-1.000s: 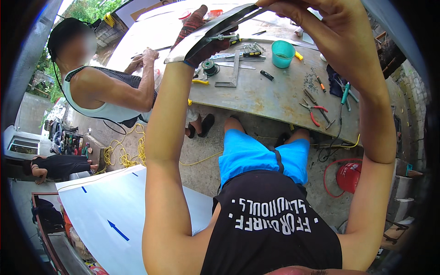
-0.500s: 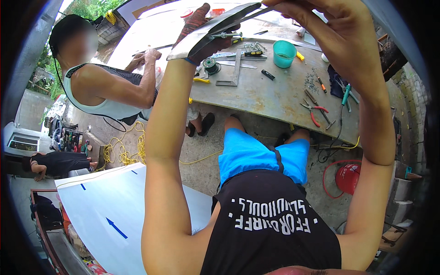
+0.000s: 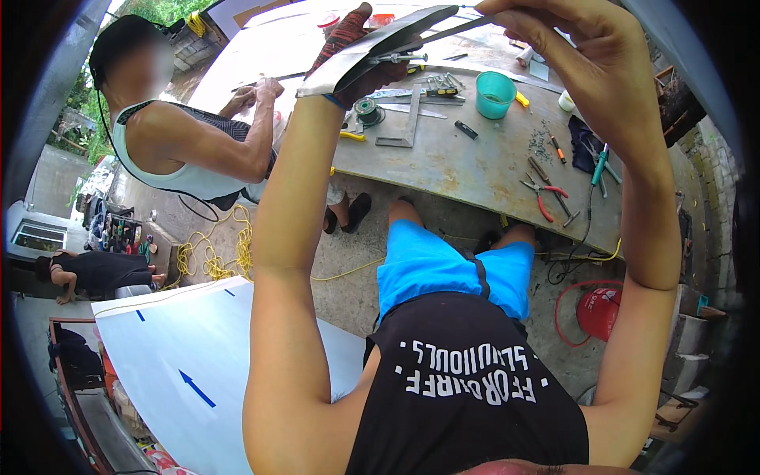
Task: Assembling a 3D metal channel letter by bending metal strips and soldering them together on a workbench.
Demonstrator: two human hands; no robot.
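Observation:
My left hand point(image 3: 345, 38), in a red and black work glove, is raised above the table and wrapped round a bent, pointed piece of sheet metal point(image 3: 336, 73). A bolt point(image 3: 402, 58) sticks out from the side of that piece. My bare right hand point(image 3: 590, 55) is raised opposite, thumb and fingers pinched at the far end of a thin metal strip point(image 3: 459, 30). The strip runs from there toward the sheet metal; where they meet is partly hidden. The tips of my right fingers lie near the upper edge of the view.
On the metal table point(image 3: 427, 170) lie a try square point(image 3: 412, 119), a teal cup point(image 3: 495, 95), red-handled pliers point(image 3: 545, 198), a hammer point(image 3: 554, 190), a wire spool point(image 3: 368, 112) and a soldering iron point(image 3: 599, 166). A co-worker point(image 3: 190, 142) works at left. Yellow cord point(image 3: 218, 257) lies on the floor.
The view has shifted a little. Both hands have moved slightly right and keep their holds on the sheet metal and the strip.

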